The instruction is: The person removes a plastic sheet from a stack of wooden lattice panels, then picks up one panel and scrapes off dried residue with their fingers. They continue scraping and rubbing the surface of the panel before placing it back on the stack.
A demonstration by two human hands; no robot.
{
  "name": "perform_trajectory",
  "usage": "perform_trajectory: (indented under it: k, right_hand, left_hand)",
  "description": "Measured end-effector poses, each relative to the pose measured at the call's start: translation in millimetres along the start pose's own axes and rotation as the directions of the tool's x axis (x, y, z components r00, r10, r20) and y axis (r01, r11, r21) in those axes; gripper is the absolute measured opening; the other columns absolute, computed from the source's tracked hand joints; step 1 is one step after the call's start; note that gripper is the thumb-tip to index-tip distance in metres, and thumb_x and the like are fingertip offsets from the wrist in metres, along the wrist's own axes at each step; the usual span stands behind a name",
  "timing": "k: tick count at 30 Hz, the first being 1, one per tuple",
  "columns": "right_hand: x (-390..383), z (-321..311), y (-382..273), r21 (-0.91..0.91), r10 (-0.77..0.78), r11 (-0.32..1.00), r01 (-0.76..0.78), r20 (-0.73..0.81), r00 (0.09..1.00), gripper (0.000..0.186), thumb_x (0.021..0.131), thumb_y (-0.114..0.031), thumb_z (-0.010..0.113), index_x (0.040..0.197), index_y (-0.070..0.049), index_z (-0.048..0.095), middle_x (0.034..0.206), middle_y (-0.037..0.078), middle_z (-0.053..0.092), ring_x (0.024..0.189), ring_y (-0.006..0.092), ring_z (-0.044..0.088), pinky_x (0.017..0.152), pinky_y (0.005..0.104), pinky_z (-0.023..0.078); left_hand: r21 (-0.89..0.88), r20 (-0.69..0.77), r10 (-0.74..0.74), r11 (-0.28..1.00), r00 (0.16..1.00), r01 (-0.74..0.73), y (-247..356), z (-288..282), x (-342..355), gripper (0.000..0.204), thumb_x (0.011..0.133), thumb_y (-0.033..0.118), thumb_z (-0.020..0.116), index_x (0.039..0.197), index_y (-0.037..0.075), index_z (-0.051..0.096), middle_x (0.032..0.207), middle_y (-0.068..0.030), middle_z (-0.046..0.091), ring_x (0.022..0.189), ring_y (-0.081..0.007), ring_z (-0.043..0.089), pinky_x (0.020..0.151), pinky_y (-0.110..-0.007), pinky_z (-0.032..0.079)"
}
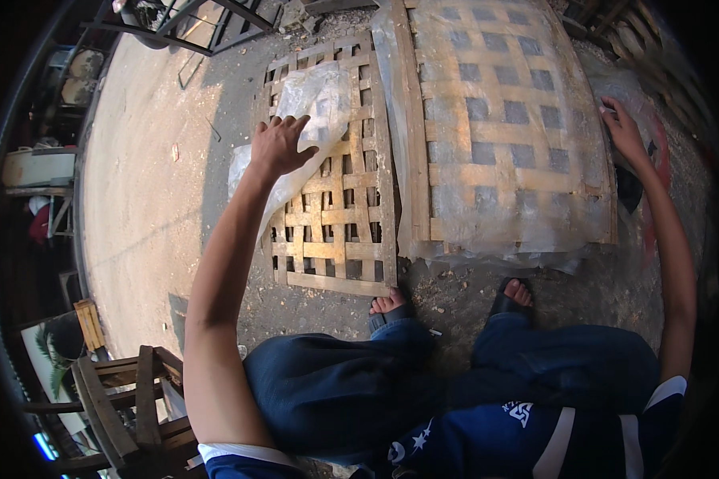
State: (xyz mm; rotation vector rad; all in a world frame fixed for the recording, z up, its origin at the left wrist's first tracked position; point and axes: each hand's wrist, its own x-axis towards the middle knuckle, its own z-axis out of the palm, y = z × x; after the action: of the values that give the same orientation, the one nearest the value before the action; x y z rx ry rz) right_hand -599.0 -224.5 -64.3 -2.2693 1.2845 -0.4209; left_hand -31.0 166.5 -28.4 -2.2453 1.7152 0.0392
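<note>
Apparently, handling the plastic sheet (325, 89) is in hand: the left hand (280, 148) is spread over it on the lattice panel (338, 209); the right hand's (625, 132) grip I cannot tell. Next likely needs grasping an edge.

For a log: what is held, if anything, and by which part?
Left grip: nothing visibly held, over translucent plastic sheeting. Right grip: cannot tell, beside wrapped wooden lattice.

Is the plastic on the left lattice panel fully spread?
No, only partly: the plastic lies crumpled toward the upper left, and the lattice panel shows bare at lower right.
</note>
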Motion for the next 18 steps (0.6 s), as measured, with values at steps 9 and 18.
perform_trajectory:
  k: [9, 18]
  right_hand:
    - [3.2, 0.8, -0.9, -0.058, 0.08, 0.995, -0.081, -0.024, 0.997, 0.045, 0.101, -0.035, 0.053, 0.137, -0.008, 0.052, 0.134, 0.015, 0.058, 0.122, 0.0279, 0.057, 0.103, 0.0359, 0.042]
    - [3.7, -7.8, 24.4, -0.076, 0.002, 0.997, -0.003, -0.014, 1.0, 0.044, 0.101, -0.034, 0.052, 0.135, -0.006, 0.053, 0.136, 0.015, 0.057, 0.124, 0.0277, 0.055, 0.105, 0.0358, 0.04]
  left_hand:
    - [-0.06, -0.132, -0.163, 0.986, 0.978, 0.156, -74.8, 28.8, -28.4, 0.044, 0.078, 0.016, 0.064, 0.122, 0.02, 0.063, 0.1, -0.0084, 0.071, 0.106, -0.0264, 0.063, 0.09, -0.045, 0.042]
    - [-0.132, -0.208, -0.55, 0.835, 0.809, 0.534, -147.5, 19.3, -45.0, 0.046, 0.082, 0.011, 0.055, 0.126, 0.019, 0.06, 0.112, -0.0138, 0.069, 0.107, -0.0319, 0.065, 0.088, -0.047, 0.049]
